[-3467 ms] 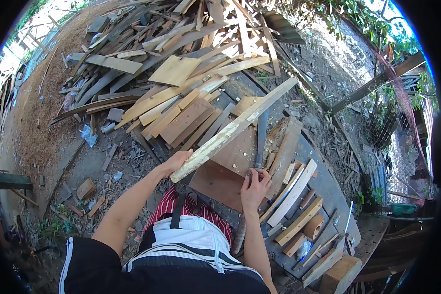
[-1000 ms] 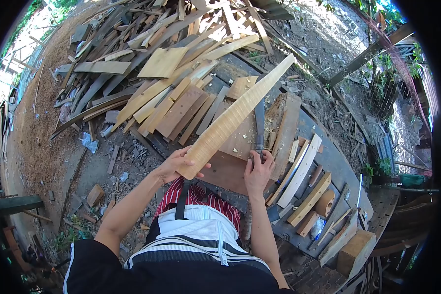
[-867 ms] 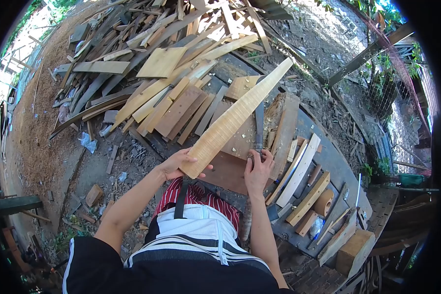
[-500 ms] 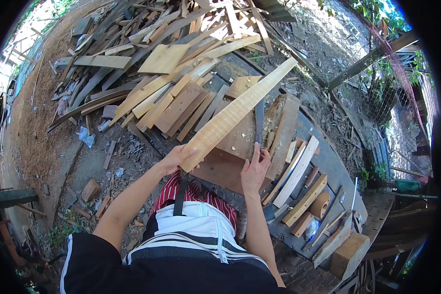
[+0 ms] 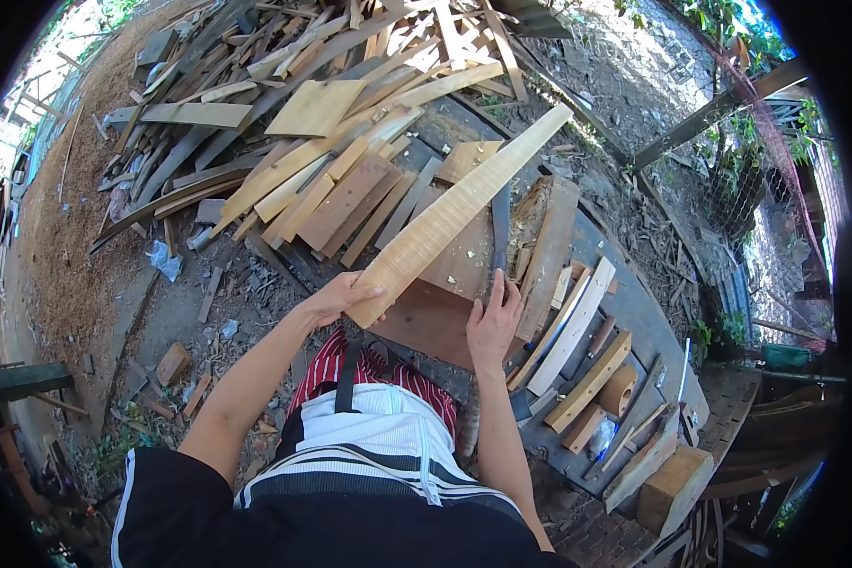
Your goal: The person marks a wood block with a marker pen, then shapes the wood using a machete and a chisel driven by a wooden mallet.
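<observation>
My left hand [image 5: 346,295] is closed around the broad near end of a long, tapered wooden board [image 5: 459,213]. The pale board slants up and away to the right, its narrow end farthest from me. My right hand [image 5: 495,322] has its fingers bent at the near end of a long dark flat blade [image 5: 501,227], which points away from me. Any handle is hidden by the hand. Beneath the board and blade is a large brown wooden block [image 5: 431,327] with shavings on top. A thick rough timber [image 5: 549,256] lies just right of the blade.
A dark work table [image 5: 625,284] carries wood strips, a wooden-handled tool [image 5: 600,336], a round wooden piece [image 5: 619,390] and a squared block [image 5: 674,490] on the right. Cut boards [image 5: 350,202] lie ahead-left, before a large scrap pile [image 5: 256,85]. Sawdust [image 5: 76,256] covers the left ground.
The near end of the board and my left hand have shifted slightly up and left. My right hand and the dark blade stay nearly in place.
</observation>
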`<action>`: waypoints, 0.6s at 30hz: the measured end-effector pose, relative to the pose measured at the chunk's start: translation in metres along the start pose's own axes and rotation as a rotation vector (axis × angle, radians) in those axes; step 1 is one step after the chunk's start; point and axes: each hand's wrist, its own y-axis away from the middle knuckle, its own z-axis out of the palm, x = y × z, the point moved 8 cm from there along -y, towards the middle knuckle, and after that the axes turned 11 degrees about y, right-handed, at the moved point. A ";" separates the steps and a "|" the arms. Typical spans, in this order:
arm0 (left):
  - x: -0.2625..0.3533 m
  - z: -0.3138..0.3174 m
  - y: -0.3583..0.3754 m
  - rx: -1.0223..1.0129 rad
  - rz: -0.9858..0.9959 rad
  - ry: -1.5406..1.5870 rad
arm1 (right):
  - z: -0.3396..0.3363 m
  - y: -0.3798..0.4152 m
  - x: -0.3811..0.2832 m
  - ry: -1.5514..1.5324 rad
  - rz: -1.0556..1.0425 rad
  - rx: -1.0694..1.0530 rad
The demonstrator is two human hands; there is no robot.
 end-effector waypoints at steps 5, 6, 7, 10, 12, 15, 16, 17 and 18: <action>-0.005 -0.012 -0.008 0.061 0.001 -0.284 | 0.002 -0.001 0.001 0.000 0.011 -0.016; -0.007 -0.012 -0.010 0.060 0.001 -0.282 | 0.001 0.000 0.001 0.001 0.010 -0.017; -0.012 -0.010 -0.013 0.023 -0.034 -0.305 | 0.000 0.000 -0.001 0.012 0.000 -0.012; -0.024 0.007 -0.011 -0.061 -0.119 -0.233 | -0.001 -0.001 -0.002 0.009 -0.003 -0.004; -0.034 0.022 -0.006 -0.108 -0.197 -0.119 | -0.001 -0.001 -0.001 0.001 0.007 0.001; -0.059 0.022 -0.017 -0.129 -0.213 -0.192 | 0.000 0.001 -0.002 -0.001 0.011 -0.004; -0.069 0.022 -0.022 -0.106 -0.196 -0.315 | 0.000 0.001 -0.002 0.003 0.011 0.000; -0.078 0.022 -0.025 -0.104 -0.196 -0.313 | -0.001 0.000 -0.003 0.007 0.010 0.006; -0.079 0.031 -0.025 -0.120 -0.185 -0.347 | 0.000 0.000 -0.003 0.009 0.010 0.005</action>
